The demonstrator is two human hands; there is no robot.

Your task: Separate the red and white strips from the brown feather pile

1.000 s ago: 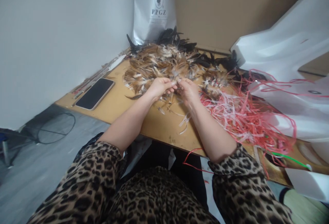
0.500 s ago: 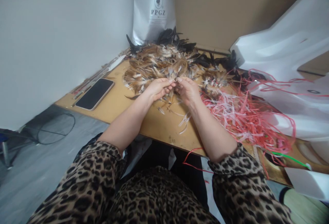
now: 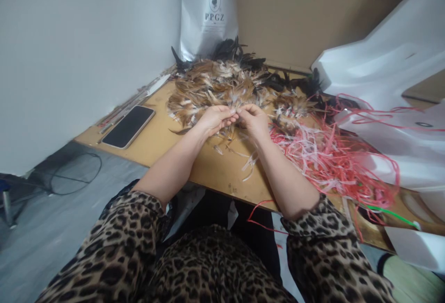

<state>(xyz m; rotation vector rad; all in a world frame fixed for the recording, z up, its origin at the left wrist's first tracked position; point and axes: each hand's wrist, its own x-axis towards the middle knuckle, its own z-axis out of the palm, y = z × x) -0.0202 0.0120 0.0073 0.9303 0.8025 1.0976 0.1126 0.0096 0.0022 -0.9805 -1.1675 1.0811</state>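
My left hand (image 3: 218,119) is closed in a pinch at the near edge of a heap of brown and white feathers (image 3: 205,85). A small pale-based bunch of feathers (image 3: 240,95) fans upward from its fingertips. Touching those fingertips, my right hand (image 3: 256,120) is pinched too, with its back turned up. What lies between the right fingers is hidden. Loose feather scraps and thin pale strips (image 3: 249,166) lie on the wooden table (image 3: 215,168) below the hands.
Black feathers (image 3: 227,49) edge the heap near a silver bag (image 3: 208,11). A tangle of red and pink ribbon strips (image 3: 330,159) spreads on the right beside white sheeting (image 3: 382,62). A phone (image 3: 128,127) lies at the left, near the wall (image 3: 86,39).
My right hand has rolled over so that its back faces up more, and its fingers have closed in against the left fingertips. The left hand has hardly moved.
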